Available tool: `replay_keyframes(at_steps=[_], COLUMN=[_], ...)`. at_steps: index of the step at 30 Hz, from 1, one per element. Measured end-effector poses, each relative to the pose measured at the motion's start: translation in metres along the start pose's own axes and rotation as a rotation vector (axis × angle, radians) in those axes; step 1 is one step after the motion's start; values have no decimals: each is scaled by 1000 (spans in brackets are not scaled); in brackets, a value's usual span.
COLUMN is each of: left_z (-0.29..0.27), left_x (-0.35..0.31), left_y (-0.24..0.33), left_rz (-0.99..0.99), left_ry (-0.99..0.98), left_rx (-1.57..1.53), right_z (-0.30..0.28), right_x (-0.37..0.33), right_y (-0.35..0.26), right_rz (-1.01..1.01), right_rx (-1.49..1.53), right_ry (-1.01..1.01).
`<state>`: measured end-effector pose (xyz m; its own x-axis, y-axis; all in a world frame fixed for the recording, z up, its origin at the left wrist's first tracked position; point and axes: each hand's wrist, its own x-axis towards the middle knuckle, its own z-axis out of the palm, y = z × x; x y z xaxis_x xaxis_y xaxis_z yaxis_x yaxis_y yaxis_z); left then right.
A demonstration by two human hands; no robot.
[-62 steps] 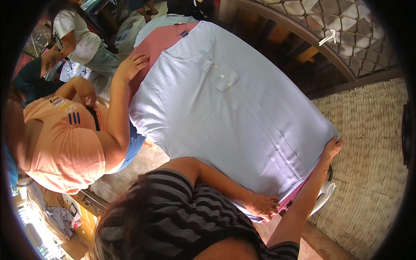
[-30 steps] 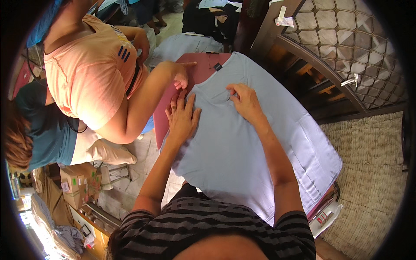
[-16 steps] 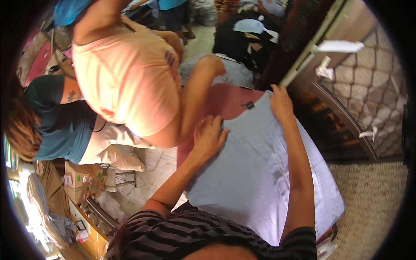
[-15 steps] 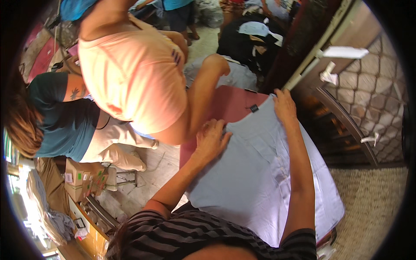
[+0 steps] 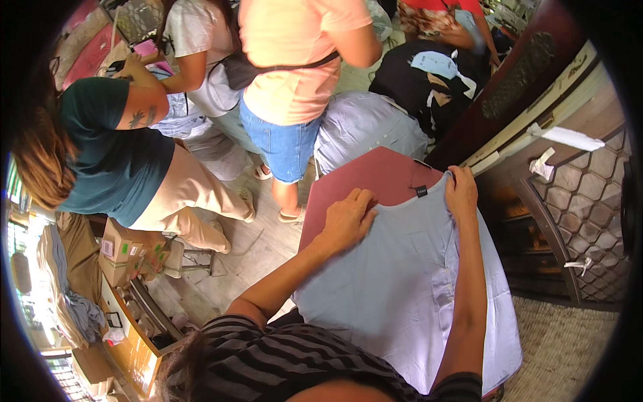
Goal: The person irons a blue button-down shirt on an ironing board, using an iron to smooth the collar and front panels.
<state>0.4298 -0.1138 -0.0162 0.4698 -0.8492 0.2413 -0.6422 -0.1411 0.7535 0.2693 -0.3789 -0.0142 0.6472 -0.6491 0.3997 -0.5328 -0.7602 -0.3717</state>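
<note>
A light blue garment (image 5: 388, 268) with a row of small buttons and a dark neck label lies spread over a dusky-red board or tabletop (image 5: 365, 175). At its upper left shoulder, my left hand (image 5: 347, 220) has its fingers curled down on the cloth edge; the fingertips are partly hidden. My right hand (image 5: 462, 194) pinches the upper right shoulder edge, thumb toward the neckline. Between the hands the neckline curves open, and the label rests on the red surface. The lower part of the garment spreads toward my striped top and hangs over the right side.
Ahead stand a person in a peach shirt (image 5: 291, 74) and a pale, stuffed cloth bundle (image 5: 365, 127). A person in dark green (image 5: 114, 151) is at the left, above a cardboard box (image 5: 124, 251). A metal lattice gate (image 5: 583, 208) borders the right side.
The person in the peach shirt has straightened and moved away from the red surface. My view has shifted; both hands remain at the garment's shoulders, and my left fingers are more curled.
</note>
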Motion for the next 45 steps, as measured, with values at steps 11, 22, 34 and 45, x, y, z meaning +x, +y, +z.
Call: replay_keyframes(at_steps=[11, 22, 34, 45], left_z=[11, 7, 2, 48], left_x=[-3, -6, -9, -49], left_y=[-12, -8, -2, 25], left_rz=[132, 164, 267, 610], left_ry=[126, 144, 134, -346], left_rx=[80, 36, 100, 422], right_z=[-62, -96, -110, -120], right_x=[-171, -292, -405, -485], right_y=[-94, -151, -171, -199], right_rz=[-47, 295, 536, 693], right_rx=[223, 183, -151, -324], right_ry=[77, 330, 403, 345])
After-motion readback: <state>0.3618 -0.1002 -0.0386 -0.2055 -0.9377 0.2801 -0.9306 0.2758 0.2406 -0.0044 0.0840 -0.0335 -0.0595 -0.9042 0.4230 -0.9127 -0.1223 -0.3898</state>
